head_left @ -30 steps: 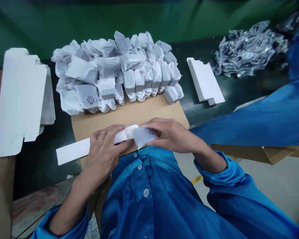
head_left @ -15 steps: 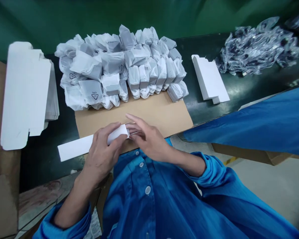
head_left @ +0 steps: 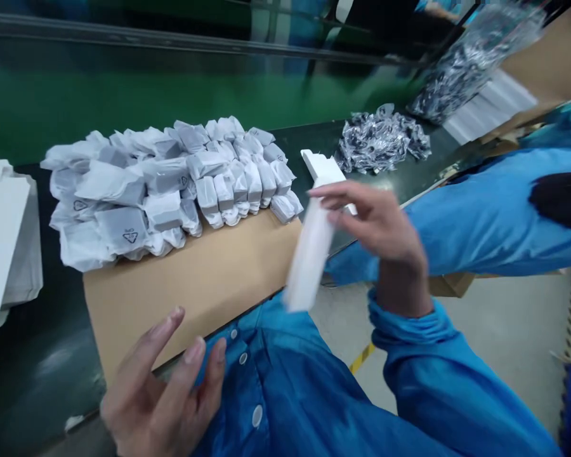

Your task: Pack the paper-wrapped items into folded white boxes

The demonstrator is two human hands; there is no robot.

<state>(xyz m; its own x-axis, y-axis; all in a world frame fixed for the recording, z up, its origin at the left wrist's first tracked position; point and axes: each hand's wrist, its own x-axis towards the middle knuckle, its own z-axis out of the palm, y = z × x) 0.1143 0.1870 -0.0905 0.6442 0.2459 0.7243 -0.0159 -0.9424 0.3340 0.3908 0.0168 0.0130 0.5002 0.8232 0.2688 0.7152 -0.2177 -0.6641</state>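
Right hand (head_left: 378, 219) pinches a blurred white box (head_left: 309, 260), right of centre, left hand (head_left: 159, 397) empty, fingers parted, lower left; second box (head_left: 324, 167) beyond, many wrapped packets (head_left: 159, 178), upper left, seemingly yet unboxed.

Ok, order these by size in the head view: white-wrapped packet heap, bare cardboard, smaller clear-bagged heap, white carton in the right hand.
1. White-wrapped packet heap
2. Bare cardboard
3. Unranked: white carton and smaller clear-bagged heap look close; the carton, blurred in the right hand, seems nearer the camera.
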